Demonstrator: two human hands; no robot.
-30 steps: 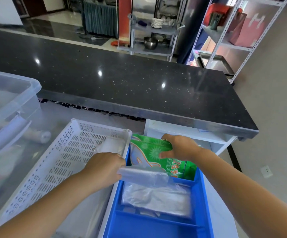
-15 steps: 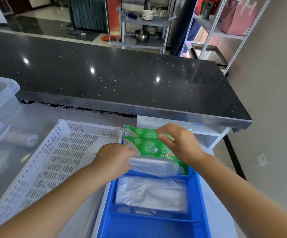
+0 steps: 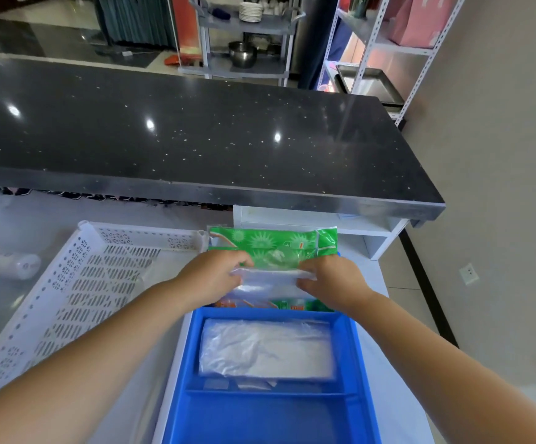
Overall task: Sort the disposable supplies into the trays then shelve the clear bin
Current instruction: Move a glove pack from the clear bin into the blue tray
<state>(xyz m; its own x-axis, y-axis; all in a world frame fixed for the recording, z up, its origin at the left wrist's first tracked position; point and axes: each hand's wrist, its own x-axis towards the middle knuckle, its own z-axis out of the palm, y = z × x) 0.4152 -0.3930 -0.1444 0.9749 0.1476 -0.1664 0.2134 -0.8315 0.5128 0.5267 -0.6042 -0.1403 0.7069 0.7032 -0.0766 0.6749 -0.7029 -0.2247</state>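
Here the green packet [image 3: 273, 248] carries starburst print, its writing too blurred to read. Both hands – left hand [image 3: 210, 278], right hand [image 3: 330, 282] – have fingers clamped on a clear plastic bag [image 3: 271, 280] over the far compartment of the blue tray [image 3: 346, 354]. Another clear bag [image 3: 265, 349] lies in its middle compartment. A white perforated basket [image 3: 77, 283] stands just left, a black speckled counter [image 3: 196, 129] behind

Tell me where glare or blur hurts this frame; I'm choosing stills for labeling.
Head view: bright lamp reflections dot the black countertop; the clear bag between the left hand and right hand looks smeared; wide-angle bending shows at the white perforated basket and the edges.
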